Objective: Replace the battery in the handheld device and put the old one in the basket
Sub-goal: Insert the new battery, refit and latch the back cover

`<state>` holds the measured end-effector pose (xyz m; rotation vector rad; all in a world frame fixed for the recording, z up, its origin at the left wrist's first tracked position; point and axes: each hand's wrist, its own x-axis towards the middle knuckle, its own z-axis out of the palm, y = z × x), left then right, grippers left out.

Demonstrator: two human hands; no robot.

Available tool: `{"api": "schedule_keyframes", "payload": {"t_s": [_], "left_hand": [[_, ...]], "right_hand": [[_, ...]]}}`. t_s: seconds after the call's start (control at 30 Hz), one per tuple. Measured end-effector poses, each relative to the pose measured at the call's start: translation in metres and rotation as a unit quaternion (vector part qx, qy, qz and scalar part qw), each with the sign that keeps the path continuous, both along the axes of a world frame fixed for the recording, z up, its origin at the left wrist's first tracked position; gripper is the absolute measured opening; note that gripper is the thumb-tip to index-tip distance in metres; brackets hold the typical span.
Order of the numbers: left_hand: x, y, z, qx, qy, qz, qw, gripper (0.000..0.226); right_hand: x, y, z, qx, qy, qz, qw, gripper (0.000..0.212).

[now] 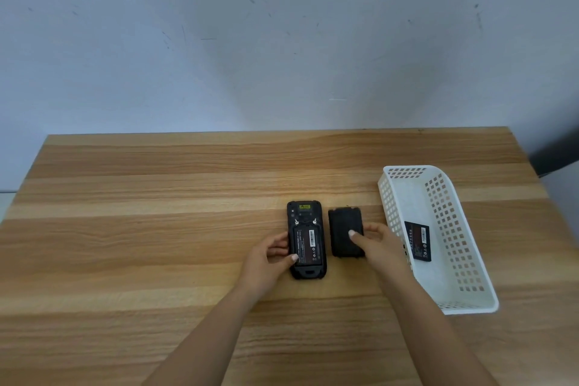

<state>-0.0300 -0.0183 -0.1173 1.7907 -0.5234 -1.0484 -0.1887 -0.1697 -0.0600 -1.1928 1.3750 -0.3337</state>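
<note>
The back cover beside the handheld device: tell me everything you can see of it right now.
The back cover is a dark, matte rectangular panel, plastic by its look, with small tabs along its far edge. It lies flat on the wooden table, off the device, just to its right, with a narrow gap between them, and left of the white basket. The right hand grips its near right part, thumb on top. The left hand does not touch it.

On the wooden tabletop (pixel 156 229) the handheld device (pixel 306 240) lies face down with its back open and a battery (pixel 307 247) seated in the bay. The left hand (pixel 271 255) steadies its left edge, thumb on the battery. Just beside it, the right hand (pixel 374 240) grips the black back cover (pixel 344 229). Another battery (pixel 417 241) lies inside the white basket (pixel 391 197) to the right.
</note>
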Motion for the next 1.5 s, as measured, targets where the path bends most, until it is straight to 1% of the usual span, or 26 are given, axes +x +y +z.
{"api": "schedule_keyframes", "payload": {"t_s": [0.07, 0.1, 0.13, 0.2, 0.27, 0.37, 0.47, 0.67, 0.83, 0.97, 1.07, 1.13, 1.2, 1.3, 1.4, 1.5], "left_hand": [[0.001, -0.002, 0.002, -0.004, 0.015, 0.011, 1.0, 0.038], [0.002, -0.002, 0.003, -0.006, 0.034, 0.02, 0.999, 0.03], [0.002, -0.003, 0.005, -0.011, 0.058, 0.029, 0.998, 0.024], [0.002, -0.003, 0.007, -0.007, 0.08, 0.029, 0.996, 0.02], [0.004, -0.002, 0.006, -0.004, 0.078, 0.021, 0.997, 0.023], [0.005, 0.0, 0.004, 0.006, 0.045, -0.002, 0.999, 0.038], [0.005, 0.001, 0.005, 0.016, 0.016, -0.015, 1.0, 0.047], [0.002, 0.0, 0.007, 0.019, 0.003, 0.003, 1.0, 0.048], [0.002, -0.001, 0.005, 0.032, -0.01, 0.005, 0.999, 0.051], [0.002, -0.003, 0.008, 0.038, -0.015, 0.006, 0.999, 0.05], [0.004, -0.007, 0.012, 0.059, -0.009, -0.006, 0.998, 0.046], [0.008, -0.013, 0.016, 0.072, -0.003, -0.014, 0.997, 0.041], [0.015, -0.02, 0.021, 0.07, -0.017, -0.007, 0.997, 0.037], [0.021, -0.03, 0.023, 0.054, -0.043, 0.006, 0.998, 0.039], [0.023, -0.034, 0.019, 0.052, -0.025, 0.001, 0.998, 0.042], [0.024, -0.034, 0.018, 0.04, -0.043, -0.013, 0.998, 0.047]], "right_hand": [[0.005, 0.006, 0.002, 0.025, -0.074, 0.014, 0.997, 0.025], [0.009, 0.012, 0.0, 0.037, -0.092, 0.036, 0.994, 0.024], [0.014, 0.017, -0.002, 0.037, -0.095, 0.059, 0.993, 0.023], [0.021, 0.026, -0.008, 0.006, -0.087, 0.077, 0.993, 0.022], [0.023, 0.03, -0.014, -0.034, -0.066, 0.083, 0.994, 0.022], [0.019, 0.032, -0.024, -0.095, -0.004, 0.128, 0.987, 0.026], [0.016, 0.034, -0.031, -0.12, 0.009, 0.149, 0.982, 0.031], [0.014, 0.038, -0.038, -0.118, 0.006, 0.147, 0.982, 0.034], [0.014, 0.038, -0.04, -0.116, 0.01, 0.131, 0.984, 0.041], [0.016, 0.033, -0.037, -0.109, 0.032, 0.159, 0.981, 0.041], [0.018, 0.024, -0.034, -0.086, 0.068, 0.197, 0.974, 0.05], [0.02, 0.017, -0.032, -0.063, 0.065, 0.194, 0.977, 0.052], [0.024, 0.01, -0.029, -0.053, 0.033, 0.164, 0.985, 0.045], [0.031, 0.001, -0.027, -0.055, 0.014, 0.147, 0.988, 0.034], [0.035, -0.003, -0.029, -0.055, 0.031, 0.161, 0.985, 0.033], [0.033, -0.005, -0.031, -0.084, 0.023, 0.179, 0.98, 0.033]]}}
